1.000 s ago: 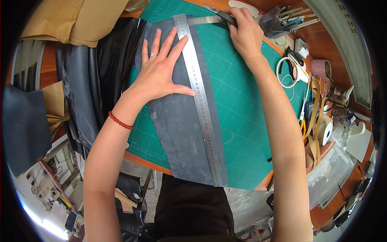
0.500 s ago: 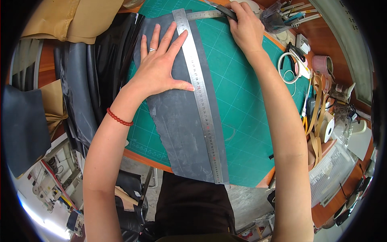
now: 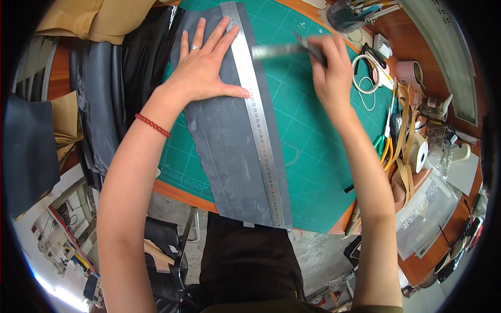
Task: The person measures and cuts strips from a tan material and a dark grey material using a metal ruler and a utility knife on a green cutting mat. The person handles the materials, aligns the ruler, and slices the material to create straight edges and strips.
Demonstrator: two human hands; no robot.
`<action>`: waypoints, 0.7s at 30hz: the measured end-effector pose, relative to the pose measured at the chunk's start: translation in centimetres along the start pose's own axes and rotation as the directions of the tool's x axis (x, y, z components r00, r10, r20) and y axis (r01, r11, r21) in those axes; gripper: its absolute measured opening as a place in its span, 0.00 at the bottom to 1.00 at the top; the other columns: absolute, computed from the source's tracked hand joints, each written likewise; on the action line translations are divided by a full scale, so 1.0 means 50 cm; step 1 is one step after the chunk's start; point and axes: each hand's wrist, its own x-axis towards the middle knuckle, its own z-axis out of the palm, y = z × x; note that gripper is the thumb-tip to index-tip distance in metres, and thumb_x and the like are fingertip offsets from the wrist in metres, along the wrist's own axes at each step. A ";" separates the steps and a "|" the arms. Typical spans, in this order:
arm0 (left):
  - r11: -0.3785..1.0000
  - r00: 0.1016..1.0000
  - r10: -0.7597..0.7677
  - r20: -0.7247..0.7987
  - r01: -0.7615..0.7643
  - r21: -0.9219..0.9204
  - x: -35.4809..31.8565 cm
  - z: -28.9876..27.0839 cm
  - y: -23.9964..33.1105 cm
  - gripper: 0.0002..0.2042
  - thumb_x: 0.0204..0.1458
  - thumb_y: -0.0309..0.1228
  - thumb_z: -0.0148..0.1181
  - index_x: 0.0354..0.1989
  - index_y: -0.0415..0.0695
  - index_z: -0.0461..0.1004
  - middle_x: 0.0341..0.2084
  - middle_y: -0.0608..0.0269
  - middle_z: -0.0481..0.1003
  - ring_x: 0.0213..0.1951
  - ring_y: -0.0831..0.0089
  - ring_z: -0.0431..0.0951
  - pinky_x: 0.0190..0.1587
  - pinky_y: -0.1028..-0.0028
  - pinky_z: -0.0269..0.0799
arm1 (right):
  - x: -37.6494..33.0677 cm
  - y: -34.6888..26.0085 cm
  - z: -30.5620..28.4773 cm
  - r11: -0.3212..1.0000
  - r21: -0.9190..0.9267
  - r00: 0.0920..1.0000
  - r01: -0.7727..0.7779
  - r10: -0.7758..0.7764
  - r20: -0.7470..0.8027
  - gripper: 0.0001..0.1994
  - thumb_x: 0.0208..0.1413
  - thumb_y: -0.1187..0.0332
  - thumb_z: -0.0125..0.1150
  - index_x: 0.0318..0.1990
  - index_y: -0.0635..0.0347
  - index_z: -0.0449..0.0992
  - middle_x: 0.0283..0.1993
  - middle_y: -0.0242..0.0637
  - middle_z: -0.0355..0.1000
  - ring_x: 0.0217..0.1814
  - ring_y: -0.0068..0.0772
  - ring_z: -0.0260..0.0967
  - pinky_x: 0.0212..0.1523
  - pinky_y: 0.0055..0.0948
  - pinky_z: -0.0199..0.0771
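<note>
A grey leather sheet (image 3: 224, 156) lies on the green cutting mat (image 3: 313, 161), its left edge ragged. Along its right side runs a long steel ruler (image 3: 254, 109). My left hand (image 3: 206, 73) is spread flat on the leather, with its thumb and some fingertips pressing on the ruler. To the right, above the mat, my right hand (image 3: 334, 73) is closed around a short steel ruler (image 3: 279, 50) and a dark-handled knife (image 3: 316, 52). The short ruler is blurred by motion and points left, towards the long one.
Dark leather rolls (image 3: 102, 104) and tan sheets (image 3: 117, 23) lie at the left. Along the right edge are a white cable ring (image 3: 355, 78), orange-handled scissors (image 3: 386, 154), tan straps (image 3: 406, 109) and a spool (image 3: 419, 156). A cup of tools (image 3: 344, 18) stands at the far right.
My right hand has come nearer and slightly right, bringing the short ruler away from the far end of the long one. My left hand stays on the leather; the whole view has shifted a little.
</note>
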 end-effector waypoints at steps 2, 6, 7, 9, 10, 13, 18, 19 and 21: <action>1.000 1.000 0.003 -0.014 -0.003 0.010 0.020 0.000 -0.012 0.66 0.27 0.72 0.71 0.77 0.53 0.47 0.77 0.58 0.42 0.76 0.40 0.32 0.73 0.37 0.29 | -0.071 -0.020 -0.056 0.997 0.026 0.993 -0.072 0.070 0.091 0.13 0.49 0.82 0.59 0.41 0.56 0.77 0.40 0.40 0.69 0.39 0.47 0.72 0.36 0.39 0.73; 0.998 0.999 0.002 -0.052 0.001 0.068 0.060 0.005 -0.041 0.64 0.30 0.70 0.71 0.77 0.58 0.46 0.77 0.60 0.42 0.76 0.42 0.35 0.73 0.39 0.30 | -0.207 -0.043 -0.140 0.985 -0.032 0.963 -0.171 0.174 0.208 0.16 0.44 0.85 0.59 0.40 0.57 0.78 0.40 0.40 0.69 0.38 0.44 0.73 0.35 0.37 0.74; 0.997 0.996 0.024 -0.087 -0.018 0.077 0.070 0.004 -0.050 0.62 0.31 0.70 0.71 0.76 0.57 0.49 0.77 0.60 0.44 0.76 0.42 0.37 0.73 0.39 0.31 | -0.237 -0.048 -0.155 0.982 -0.044 0.959 -0.182 0.187 0.212 0.16 0.43 0.85 0.59 0.40 0.57 0.78 0.40 0.40 0.69 0.37 0.43 0.74 0.35 0.36 0.74; 0.958 0.989 0.062 -0.136 -0.021 0.287 0.065 -0.017 -0.017 0.58 0.38 0.70 0.67 0.71 0.39 0.56 0.71 0.42 0.55 0.72 0.39 0.51 0.72 0.44 0.45 | -0.284 -0.052 -0.175 0.978 -0.070 0.954 -0.198 0.209 0.217 0.18 0.41 0.86 0.59 0.41 0.57 0.78 0.40 0.39 0.70 0.36 0.41 0.74 0.33 0.35 0.74; 0.972 1.000 0.005 -0.023 0.000 0.235 0.070 -0.032 -0.015 0.61 0.37 0.71 0.66 0.73 0.40 0.50 0.73 0.43 0.49 0.73 0.38 0.44 0.72 0.43 0.38 | -0.301 -0.055 -0.183 0.977 -0.081 0.953 -0.199 0.212 0.216 0.18 0.40 0.86 0.59 0.41 0.57 0.79 0.40 0.38 0.70 0.35 0.40 0.74 0.33 0.35 0.74; 0.978 0.964 -0.137 0.230 0.094 0.188 0.081 -0.074 0.006 0.66 0.35 0.73 0.66 0.77 0.43 0.41 0.76 0.46 0.38 0.75 0.38 0.31 0.73 0.41 0.27 | -0.326 -0.062 -0.183 0.975 -0.110 0.959 -0.192 0.210 0.190 0.19 0.38 0.86 0.59 0.40 0.56 0.79 0.39 0.37 0.70 0.33 0.37 0.74 0.30 0.33 0.74; 0.953 0.960 0.155 -0.233 -0.084 0.289 -0.007 -0.048 0.082 0.33 0.48 0.46 0.70 0.63 0.47 0.70 0.65 0.57 0.67 0.69 0.50 0.60 0.71 0.44 0.50 | -0.344 -0.055 -0.168 0.975 -0.149 0.972 -0.168 0.189 0.141 0.19 0.37 0.83 0.60 0.39 0.53 0.79 0.38 0.33 0.70 0.30 0.33 0.73 0.28 0.33 0.73; 0.971 0.959 0.175 -0.223 -0.130 0.201 -0.047 -0.052 0.125 0.32 0.47 0.41 0.70 0.62 0.44 0.70 0.63 0.56 0.68 0.69 0.51 0.61 0.71 0.46 0.52 | -0.349 -0.052 -0.169 0.973 -0.148 0.971 -0.177 0.197 0.134 0.19 0.37 0.82 0.61 0.39 0.51 0.79 0.38 0.31 0.70 0.30 0.32 0.72 0.27 0.32 0.72; 0.986 0.981 0.164 -0.103 -0.163 0.025 -0.152 -0.048 0.215 0.32 0.49 0.43 0.69 0.62 0.42 0.68 0.63 0.51 0.67 0.69 0.48 0.61 0.70 0.42 0.50 | -0.351 -0.049 -0.171 0.972 -0.156 0.973 -0.174 0.194 0.127 0.19 0.37 0.82 0.61 0.39 0.51 0.79 0.38 0.31 0.70 0.30 0.33 0.72 0.27 0.33 0.72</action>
